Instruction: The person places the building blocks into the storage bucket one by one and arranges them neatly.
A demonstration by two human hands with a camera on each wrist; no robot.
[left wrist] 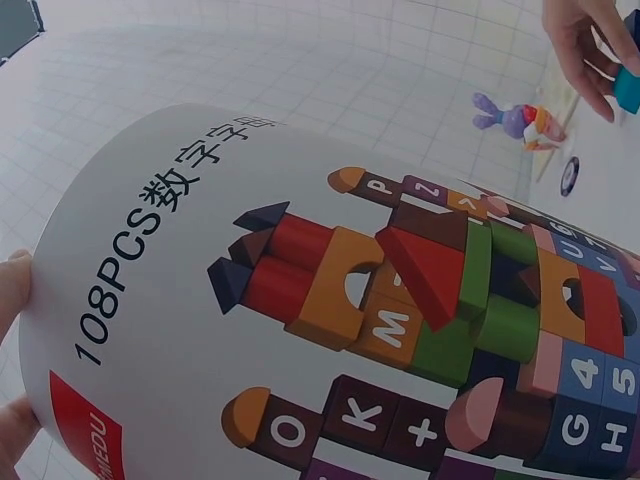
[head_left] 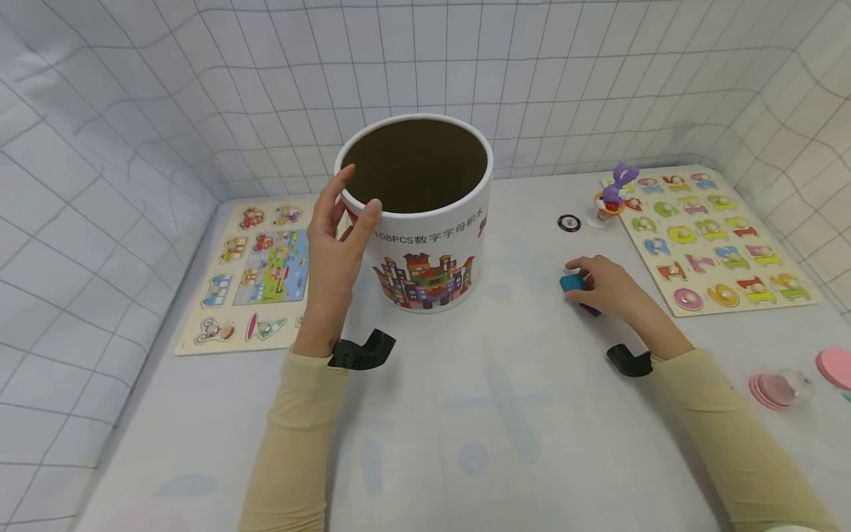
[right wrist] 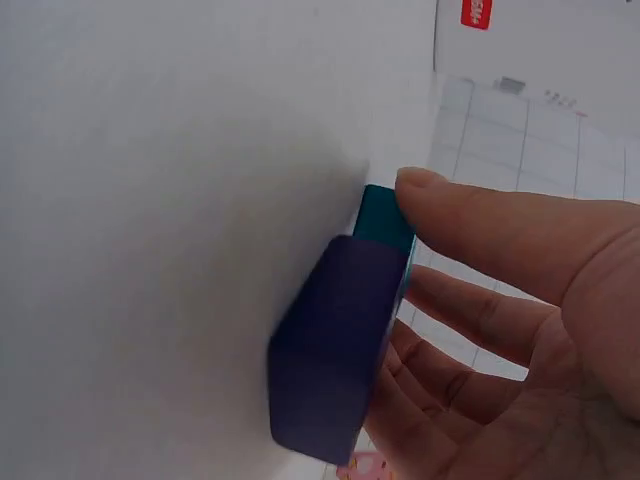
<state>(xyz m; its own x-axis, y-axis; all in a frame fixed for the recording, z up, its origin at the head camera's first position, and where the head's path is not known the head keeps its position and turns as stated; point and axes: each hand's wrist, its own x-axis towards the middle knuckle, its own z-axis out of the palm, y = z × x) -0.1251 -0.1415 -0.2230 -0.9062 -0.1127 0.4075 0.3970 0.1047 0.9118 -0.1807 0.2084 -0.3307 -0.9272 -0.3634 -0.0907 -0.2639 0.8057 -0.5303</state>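
A tall white bucket [head_left: 425, 222] stands mouth up, with a picture of a lettered block castle [left wrist: 400, 310] on its side. My left hand [head_left: 337, 244] holds its near left rim, thumb in front and fingers farther round. In the left wrist view two fingertips [left wrist: 14, 285] show at the rim. Off to the bucket's right, my right hand [head_left: 608, 288] pinches a teal block [head_left: 572, 283] between thumb and fingers, low over the table. Against it sits a dark purple block [right wrist: 335, 350] with slanted ends, large in the right wrist view.
A vehicle puzzle board [head_left: 229, 325] lies left of the bucket, a number puzzle board [head_left: 678, 255] at the right. Near that one stand a purple rabbit figure [head_left: 613, 193] and a black round disc [head_left: 569, 222]. Pink discs [head_left: 771, 390] lie at the right edge. White gridded cloth [head_left: 452, 66] walls the back.
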